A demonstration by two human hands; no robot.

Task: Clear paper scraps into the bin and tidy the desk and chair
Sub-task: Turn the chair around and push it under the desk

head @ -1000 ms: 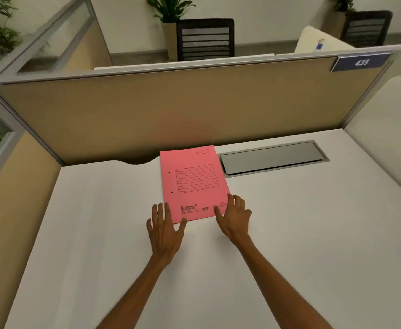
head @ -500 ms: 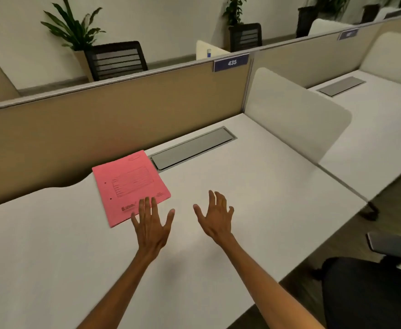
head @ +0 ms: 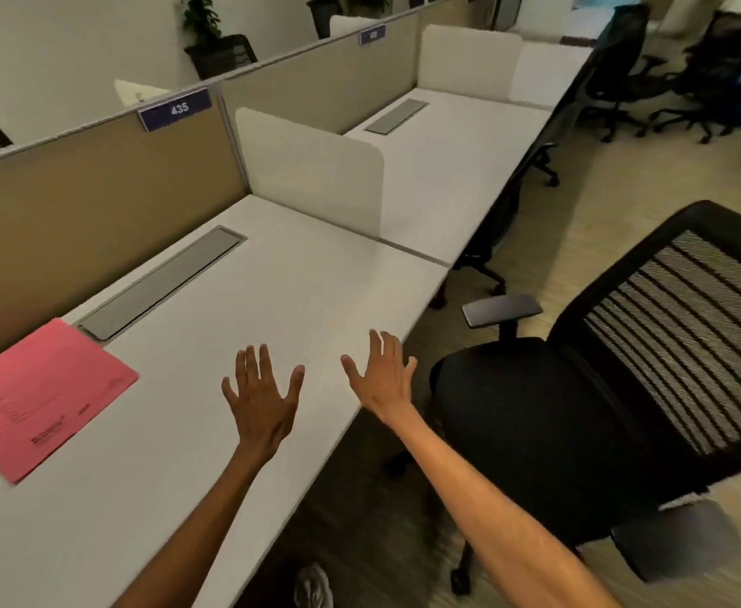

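Left hand spread wide over the desk, holding nothing; right hand splayed and empty at the desk's front edge. Pink folder lies flat on the desk's left end; black chair stands just off its front edge.

number plate on tan partition

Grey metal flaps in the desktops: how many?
2. One grey metal flap sits in the near white desk by the pink paper folder; another in the next desk. Others may be hidden.
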